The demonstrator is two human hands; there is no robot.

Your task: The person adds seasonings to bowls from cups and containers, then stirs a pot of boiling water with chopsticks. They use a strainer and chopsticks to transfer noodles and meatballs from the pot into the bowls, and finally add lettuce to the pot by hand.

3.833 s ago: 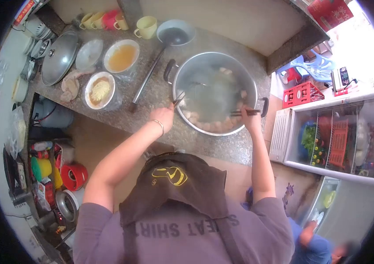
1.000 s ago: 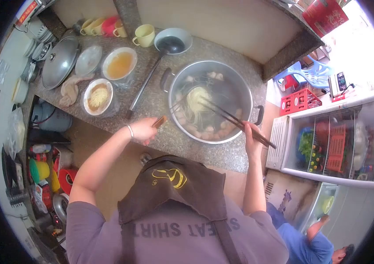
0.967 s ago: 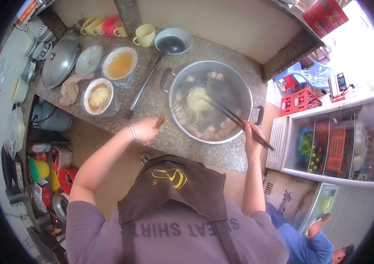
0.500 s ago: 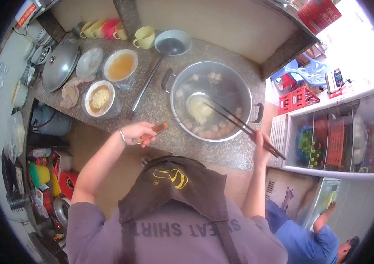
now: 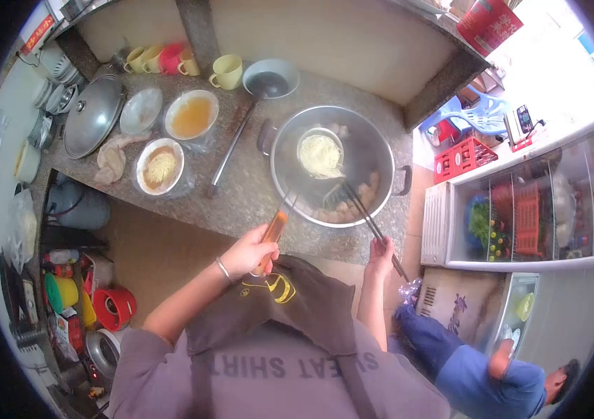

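Noodles lifted over the pot [image 5: 332, 164] on my counter [image 5: 241, 195].
Above the pot's far side I see the strainer [image 5: 320, 155] full of noodles [image 5: 321, 153]; my left hand [image 5: 251, 251] is clamped on its handle, my right hand [image 5: 380, 253] on chopsticks [image 5: 370, 222] reaching into the pot's near side.

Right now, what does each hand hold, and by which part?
Left hand grips the noodle strainer by its wooden handle end; right hand holds the chopsticks near their upper ends.
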